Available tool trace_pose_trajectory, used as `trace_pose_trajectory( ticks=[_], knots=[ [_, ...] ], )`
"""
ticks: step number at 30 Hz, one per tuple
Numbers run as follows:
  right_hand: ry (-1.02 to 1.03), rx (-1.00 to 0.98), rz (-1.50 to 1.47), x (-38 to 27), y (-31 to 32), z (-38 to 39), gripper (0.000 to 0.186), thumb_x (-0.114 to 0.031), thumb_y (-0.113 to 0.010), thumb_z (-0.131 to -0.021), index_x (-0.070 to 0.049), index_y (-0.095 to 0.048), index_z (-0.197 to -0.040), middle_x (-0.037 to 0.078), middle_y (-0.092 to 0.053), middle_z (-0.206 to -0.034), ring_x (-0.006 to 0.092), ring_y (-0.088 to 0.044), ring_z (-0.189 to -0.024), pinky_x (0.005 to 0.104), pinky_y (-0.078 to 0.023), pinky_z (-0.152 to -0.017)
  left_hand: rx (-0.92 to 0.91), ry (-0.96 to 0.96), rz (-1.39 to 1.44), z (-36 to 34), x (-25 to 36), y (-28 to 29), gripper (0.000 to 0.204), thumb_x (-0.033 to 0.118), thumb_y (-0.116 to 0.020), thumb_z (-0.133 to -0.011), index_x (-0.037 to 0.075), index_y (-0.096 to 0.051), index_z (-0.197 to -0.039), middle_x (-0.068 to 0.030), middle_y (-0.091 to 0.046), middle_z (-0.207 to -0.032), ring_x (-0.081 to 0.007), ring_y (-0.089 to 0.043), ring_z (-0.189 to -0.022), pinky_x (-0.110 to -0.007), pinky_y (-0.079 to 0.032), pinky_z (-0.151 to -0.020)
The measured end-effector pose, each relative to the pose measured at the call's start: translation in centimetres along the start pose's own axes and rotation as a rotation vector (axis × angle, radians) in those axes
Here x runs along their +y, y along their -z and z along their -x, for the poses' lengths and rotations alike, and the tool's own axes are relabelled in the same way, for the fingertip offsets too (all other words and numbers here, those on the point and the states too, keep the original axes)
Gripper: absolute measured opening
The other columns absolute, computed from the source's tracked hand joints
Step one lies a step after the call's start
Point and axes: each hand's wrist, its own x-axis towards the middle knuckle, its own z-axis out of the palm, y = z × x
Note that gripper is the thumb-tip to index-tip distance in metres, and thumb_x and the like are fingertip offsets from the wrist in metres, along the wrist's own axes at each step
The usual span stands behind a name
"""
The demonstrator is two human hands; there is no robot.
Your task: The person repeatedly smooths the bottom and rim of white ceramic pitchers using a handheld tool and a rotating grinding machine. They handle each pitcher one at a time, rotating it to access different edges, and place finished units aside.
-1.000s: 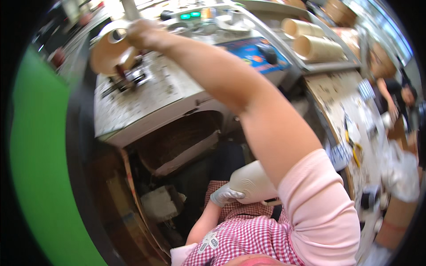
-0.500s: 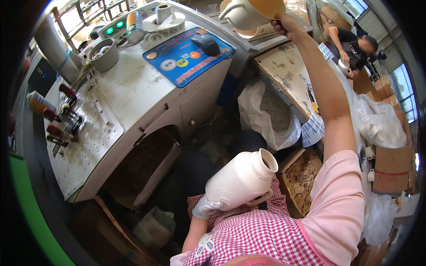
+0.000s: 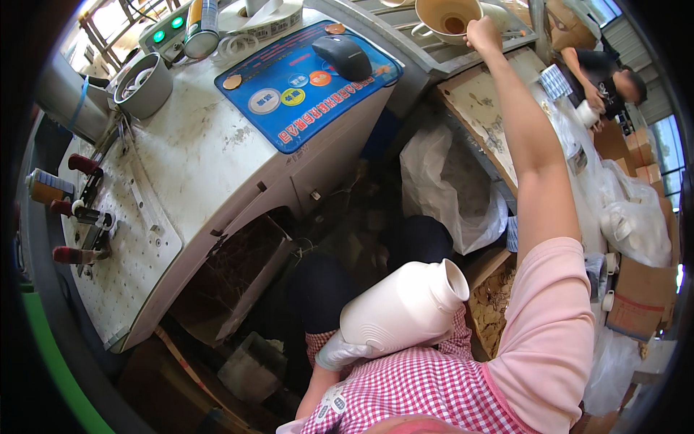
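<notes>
My left hand [image 3: 343, 351], in a pale glove, is wrapped round the lower end of a white plastic bottle [image 3: 397, 307]. The bottle lies tilted across my lap, its open mouth facing right and upward. At the top of the view my right arm is stretched far out. The bare right hand [image 3: 484, 35] is closed at the right rim of a cream pitcher [image 3: 434, 16], whose handle is on the left. The pitcher's inside shows, brownish at the bottom; its upper part is cut off by the picture edge.
On the left, a white bench [image 3: 210, 145] carries toggle clamps [image 3: 90, 213], a grey bowl [image 3: 144, 87], a spray can [image 3: 201, 29] and a mouse [image 3: 342, 58] on a blue mat. A plastic bag [image 3: 448, 192] hangs ahead; a box of flat scraps [image 3: 495, 304] stands right. Another person [image 3: 603, 83] works far right.
The pitcher in my right hand has turned from tipped sideways to showing its inside, and moved right. The white bottle has shifted slightly right with my left hand.
</notes>
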Motion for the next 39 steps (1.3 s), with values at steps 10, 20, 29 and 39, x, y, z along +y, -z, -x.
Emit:
trace_pose_trajectory(
  ticks=[10,20,29,39],
  knots=[
    [0.290,0.242,0.389,-4.5,-9.2,0.1,0.042,-0.034,-0.057,-0.099,0.000,-0.067,-0.121,0.026,-0.075,-0.101,0.0391,-0.074,-0.093,0.0476,-0.059,-0.083,0.047,0.121,0.024,-0.7,1.1,-0.9,0.079,0.001,-0.087,-0.076,-0.004,-0.053,-0.147,-0.0133,-0.069,-0.132,-0.0230,-0.066,-0.118,-0.037,-0.053,-0.105],
    [0.480,-0.029,0.201,-6.8,-3.5,2.8,0.049,-0.040,-0.063,-0.096,-0.009,-0.065,-0.134,0.027,-0.074,-0.109,0.0441,-0.071,-0.102,0.0508,-0.056,-0.090,0.130,0.045,-0.125,-0.7,1.4,-1.8,0.082,0.006,-0.087,-0.074,-0.004,-0.052,-0.148,-0.0139,-0.065,-0.137,-0.0238,-0.064,-0.121,-0.038,-0.052,-0.103],
    [0.299,-0.910,-0.246,10.1,15.7,36.2,0.043,-0.041,-0.055,-0.106,-0.001,-0.073,-0.103,0.004,-0.072,-0.076,0.0080,-0.067,-0.066,0.0267,-0.053,-0.057,0.236,-0.124,-0.282,-0.7,-1.5,0.1,0.072,0.003,-0.079,-0.081,-0.006,-0.049,-0.146,-0.0153,-0.061,-0.138,-0.0277,-0.063,-0.119,-0.042,-0.053,-0.103],
    [-0.273,-0.445,0.306,42.4,10.5,61.3,0.023,-0.012,-0.074,-0.093,-0.007,-0.073,-0.115,0.014,-0.070,-0.105,0.0318,-0.070,-0.100,0.0438,-0.055,-0.086,0.400,-0.459,-0.160,3.0,-6.7,-10.2,0.054,0.025,-0.066,-0.100,0.005,-0.053,-0.148,-0.0118,-0.061,-0.144,-0.0250,-0.059,-0.132,-0.046,-0.050,-0.110]
  ],
)
